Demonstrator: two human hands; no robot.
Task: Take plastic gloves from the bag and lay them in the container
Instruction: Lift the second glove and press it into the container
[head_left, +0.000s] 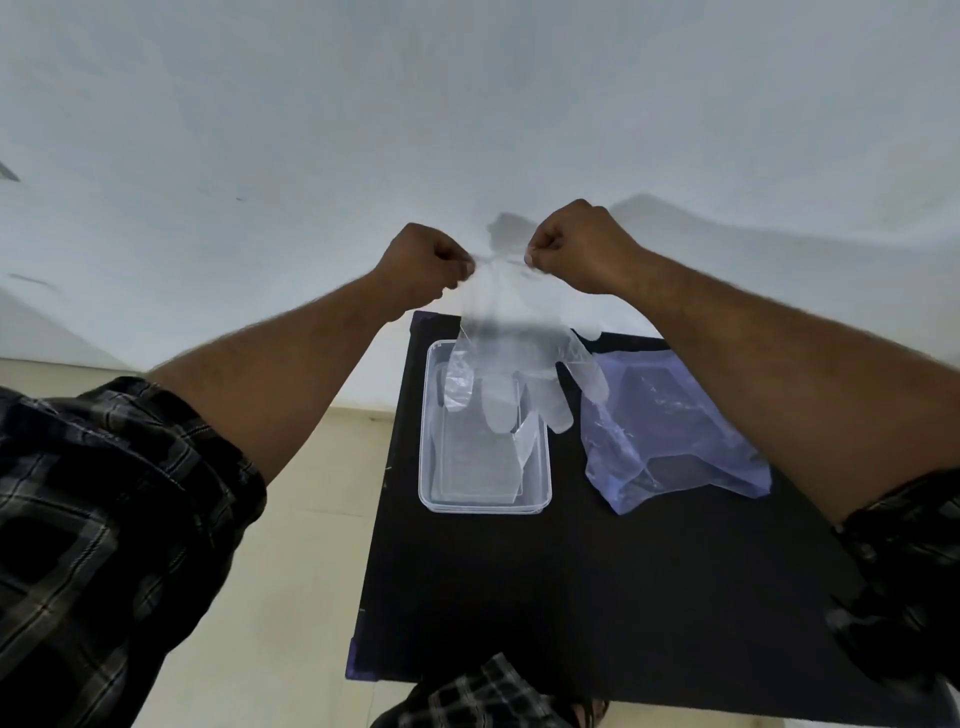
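A clear plastic glove (511, 353) hangs in the air, cuff up and fingers down. My left hand (423, 267) pinches the left corner of its cuff and my right hand (576, 249) pinches the right corner. The glove's fingertips dangle over the far end of a clear rectangular container (431, 483) on the black table. Flat clear plastic, apparently gloves, lies inside the container. A pale purple plastic bag (670, 431) lies crumpled on the table to the right of the container, under my right forearm.
The black table (571, 597) is small, with its left edge just beside the container. A white wall stands right behind the table. Beige floor lies to the left. My checked sleeves frame both sides of the view.
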